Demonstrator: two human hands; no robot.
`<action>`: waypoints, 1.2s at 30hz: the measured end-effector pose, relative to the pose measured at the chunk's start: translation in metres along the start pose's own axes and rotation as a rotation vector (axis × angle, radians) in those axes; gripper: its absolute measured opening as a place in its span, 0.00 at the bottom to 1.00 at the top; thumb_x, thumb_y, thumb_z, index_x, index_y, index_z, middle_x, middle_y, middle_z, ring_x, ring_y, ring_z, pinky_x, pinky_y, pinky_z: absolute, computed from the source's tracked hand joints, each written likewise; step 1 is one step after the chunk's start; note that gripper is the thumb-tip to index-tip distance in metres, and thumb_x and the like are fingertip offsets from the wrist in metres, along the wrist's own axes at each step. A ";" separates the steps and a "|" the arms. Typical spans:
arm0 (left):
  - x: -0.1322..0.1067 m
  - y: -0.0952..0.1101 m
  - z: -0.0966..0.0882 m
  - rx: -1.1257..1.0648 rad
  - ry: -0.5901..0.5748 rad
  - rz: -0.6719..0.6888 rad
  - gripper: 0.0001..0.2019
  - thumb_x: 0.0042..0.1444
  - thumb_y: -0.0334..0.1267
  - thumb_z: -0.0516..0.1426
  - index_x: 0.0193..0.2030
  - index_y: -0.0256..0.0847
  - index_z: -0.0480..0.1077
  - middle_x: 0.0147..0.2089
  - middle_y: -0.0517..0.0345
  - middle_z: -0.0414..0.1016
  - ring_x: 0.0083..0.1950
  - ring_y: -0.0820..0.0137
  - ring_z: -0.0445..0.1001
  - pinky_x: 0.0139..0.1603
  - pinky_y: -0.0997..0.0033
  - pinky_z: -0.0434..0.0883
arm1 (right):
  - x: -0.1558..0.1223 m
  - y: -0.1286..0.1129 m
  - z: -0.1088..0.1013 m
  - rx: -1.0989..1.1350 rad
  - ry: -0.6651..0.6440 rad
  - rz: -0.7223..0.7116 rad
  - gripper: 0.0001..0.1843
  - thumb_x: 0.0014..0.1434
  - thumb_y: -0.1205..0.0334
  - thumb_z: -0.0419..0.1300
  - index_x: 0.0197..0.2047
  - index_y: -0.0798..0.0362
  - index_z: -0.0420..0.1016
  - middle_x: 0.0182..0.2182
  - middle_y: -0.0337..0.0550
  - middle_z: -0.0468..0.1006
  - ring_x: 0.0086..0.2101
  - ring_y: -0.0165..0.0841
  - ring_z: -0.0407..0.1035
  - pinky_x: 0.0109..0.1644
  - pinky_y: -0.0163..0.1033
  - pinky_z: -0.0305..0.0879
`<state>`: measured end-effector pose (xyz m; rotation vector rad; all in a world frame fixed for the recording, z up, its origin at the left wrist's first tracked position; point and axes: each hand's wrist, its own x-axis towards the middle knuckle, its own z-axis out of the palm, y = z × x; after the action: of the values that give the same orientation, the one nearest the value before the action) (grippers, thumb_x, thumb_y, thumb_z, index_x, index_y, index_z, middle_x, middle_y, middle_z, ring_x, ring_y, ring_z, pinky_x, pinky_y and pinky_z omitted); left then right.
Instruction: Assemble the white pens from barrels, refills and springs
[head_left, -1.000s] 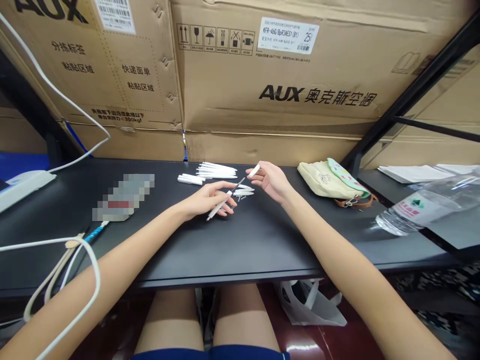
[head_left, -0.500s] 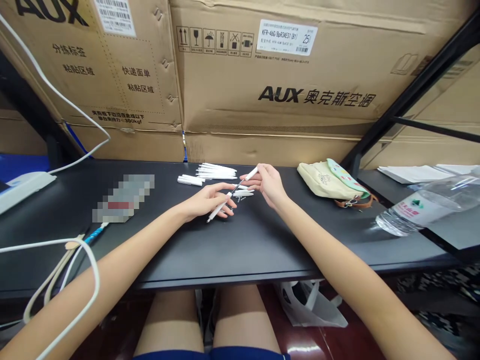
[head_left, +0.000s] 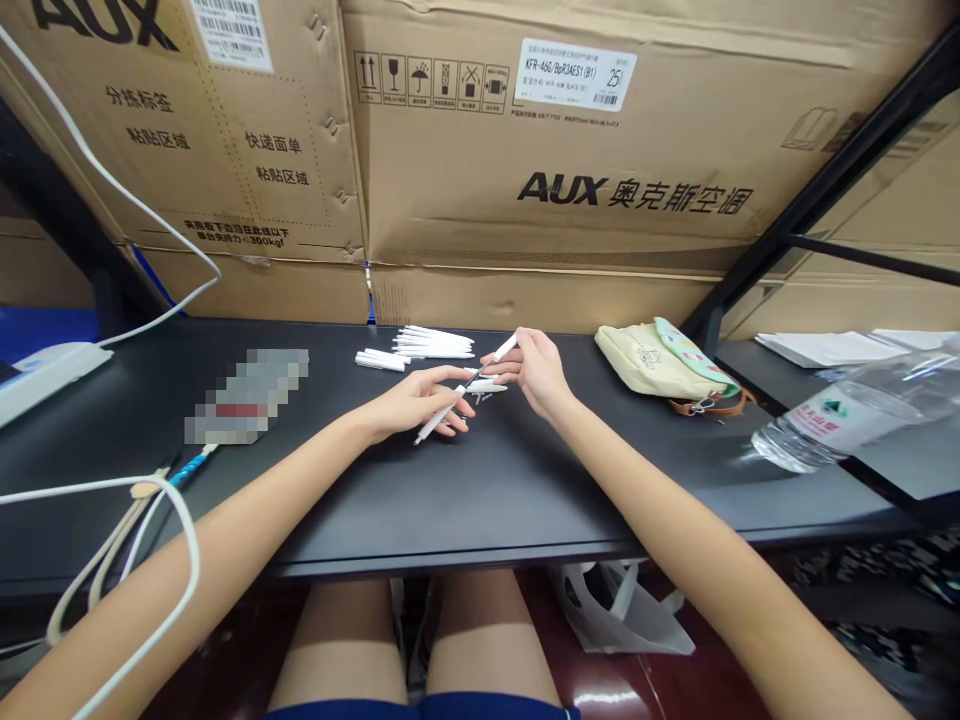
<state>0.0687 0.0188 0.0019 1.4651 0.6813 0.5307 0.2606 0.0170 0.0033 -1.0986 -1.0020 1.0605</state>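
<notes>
My left hand [head_left: 409,405] pinches a white pen barrel [head_left: 433,427], which slants down toward the left. The fingers of my right hand [head_left: 545,372] are closed on another white pen part [head_left: 505,348], up and to the right of it. A thin dark refill [head_left: 475,376] bridges the two parts in one slanting line. Behind and between my hands lie white pen pieces [head_left: 491,386] and tiny bits, partly covered by my fingers. Farther back rests a pile of white pens [head_left: 435,342], with shorter white pen parts [head_left: 380,360] at its left.
On the black table [head_left: 465,510], a cream pouch [head_left: 660,362] lies to the right, near a tilted clear bottle [head_left: 832,420]. A blurred-out flat object [head_left: 251,395] and white cables [head_left: 191,560] are at left. Large cardboard boxes [head_left: 555,230] stand along the back.
Almost nothing differs. Both hands keep their holds on the pen parts, with at most a tiny shift.
</notes>
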 end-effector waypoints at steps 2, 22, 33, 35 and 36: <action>0.000 0.000 0.000 0.003 -0.007 0.000 0.26 0.53 0.46 0.61 0.56 0.40 0.62 0.37 0.51 0.77 0.34 0.69 0.78 0.37 0.67 0.75 | 0.000 0.000 0.000 -0.014 -0.004 -0.011 0.09 0.66 0.55 0.47 0.36 0.50 0.53 0.21 0.38 0.77 0.21 0.30 0.74 0.18 0.27 0.67; 0.001 0.005 0.002 -0.023 0.135 0.001 0.23 0.48 0.42 0.65 0.49 0.37 0.66 0.35 0.51 0.78 0.32 0.69 0.77 0.33 0.69 0.75 | -0.002 0.002 0.001 0.034 -0.224 -0.039 0.18 0.53 0.48 0.62 0.32 0.51 0.59 0.32 0.42 0.79 0.31 0.32 0.75 0.27 0.32 0.70; 0.003 0.005 0.001 0.008 0.260 0.007 0.21 0.41 0.45 0.67 0.40 0.34 0.72 0.36 0.50 0.79 0.32 0.71 0.75 0.34 0.69 0.74 | 0.001 -0.002 -0.007 0.030 -0.296 -0.012 0.16 0.43 0.55 0.69 0.34 0.54 0.74 0.37 0.45 0.79 0.35 0.31 0.73 0.33 0.32 0.70; 0.003 0.005 0.001 0.018 0.258 0.008 0.21 0.41 0.45 0.67 0.41 0.35 0.73 0.36 0.50 0.79 0.32 0.71 0.75 0.34 0.70 0.74 | 0.000 -0.003 -0.007 0.028 -0.295 -0.018 0.17 0.43 0.55 0.70 0.34 0.54 0.75 0.36 0.44 0.80 0.35 0.31 0.74 0.34 0.33 0.71; 0.003 0.005 0.000 0.022 0.260 0.009 0.21 0.41 0.45 0.67 0.41 0.35 0.73 0.37 0.50 0.79 0.32 0.71 0.75 0.33 0.70 0.74 | 0.000 -0.003 -0.006 0.016 -0.289 -0.024 0.17 0.42 0.54 0.70 0.34 0.54 0.75 0.35 0.44 0.80 0.34 0.31 0.74 0.34 0.33 0.71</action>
<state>0.0715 0.0207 0.0063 1.4335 0.8864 0.7309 0.2673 0.0157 0.0050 -0.9337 -1.2289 1.2282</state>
